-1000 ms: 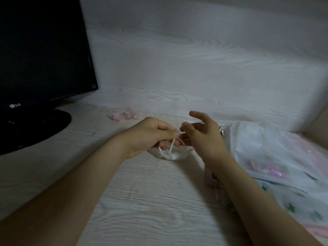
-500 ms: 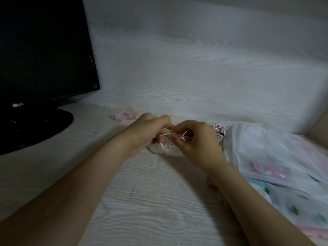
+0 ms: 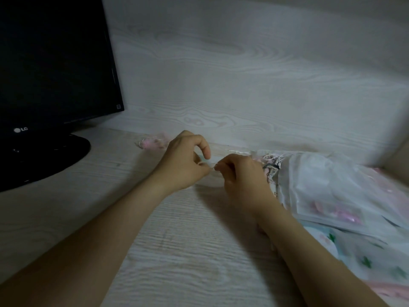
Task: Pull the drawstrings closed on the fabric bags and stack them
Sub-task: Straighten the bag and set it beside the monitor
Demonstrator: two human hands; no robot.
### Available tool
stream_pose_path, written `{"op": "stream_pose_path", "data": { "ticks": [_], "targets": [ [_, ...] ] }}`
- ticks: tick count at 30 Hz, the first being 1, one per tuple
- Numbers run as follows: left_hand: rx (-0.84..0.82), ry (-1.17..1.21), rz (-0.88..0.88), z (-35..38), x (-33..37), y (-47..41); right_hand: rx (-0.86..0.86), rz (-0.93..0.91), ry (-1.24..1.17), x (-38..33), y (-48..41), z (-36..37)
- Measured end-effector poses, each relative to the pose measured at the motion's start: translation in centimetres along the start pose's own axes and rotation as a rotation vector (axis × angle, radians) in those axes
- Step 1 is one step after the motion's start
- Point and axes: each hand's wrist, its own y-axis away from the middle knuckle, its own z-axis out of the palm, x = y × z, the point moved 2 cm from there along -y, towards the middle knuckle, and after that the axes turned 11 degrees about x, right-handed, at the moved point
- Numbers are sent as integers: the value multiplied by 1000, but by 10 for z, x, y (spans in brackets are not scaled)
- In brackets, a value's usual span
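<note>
I see the left hand [image 3: 183,161] and the right hand [image 3: 242,178] close together above the pale wood-grain desk [image 3: 177,251], their fingertips almost meeting. Between them runs a thin white drawstring [image 3: 212,169]. Each hand pinches it with curled fingers, and the index finger of the left hand arches above the pinch. The small translucent white fabric bag [image 3: 209,185] lies on the desk just under and behind both hands. It is mostly hidden by them and blurred, so I cannot tell how far its mouth is gathered.

Just beside the right hand, on its right, lies a loose pile of flat fabric bags [image 3: 332,187]. The top one is milky and half transparent, with something pink showing through. The lower ones are white with small green prints, and one is pink. Their thin cords bunch at the far left corner of the pile. A small pink gathered bag [image 3: 152,144] lies apart, beyond the left hand, near the round base of the black LG monitor [image 3: 55,63]. The back panel [image 3: 243,74] has the same pale wood grain as the desk.
</note>
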Motion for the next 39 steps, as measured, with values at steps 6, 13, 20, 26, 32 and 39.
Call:
{"op": "stream_pose_path", "data": {
  "ticks": [6, 13, 20, 26, 32, 39],
  "targets": [
    [64, -39, 113, 3, -5, -2, -79, 314, -356, 7, 2, 3],
    [-89, 21, 122, 8, 3, 5, 91, 364, -527, 4, -3, 2],
    [2, 165, -195, -5, 8, -6, 178, 294, -348, 2, 0, 1],
    [20, 467, -387, -10, 11, -8, 182, 307, -340, 5, -3, 4],
    [94, 731, -522, -11, 10, -11, 117, 204, -254, 0, -3, 8],
    [192, 575, -487, -20, 4, -14, 52, 85, -102, -3, -4, 2]
  ]
}}
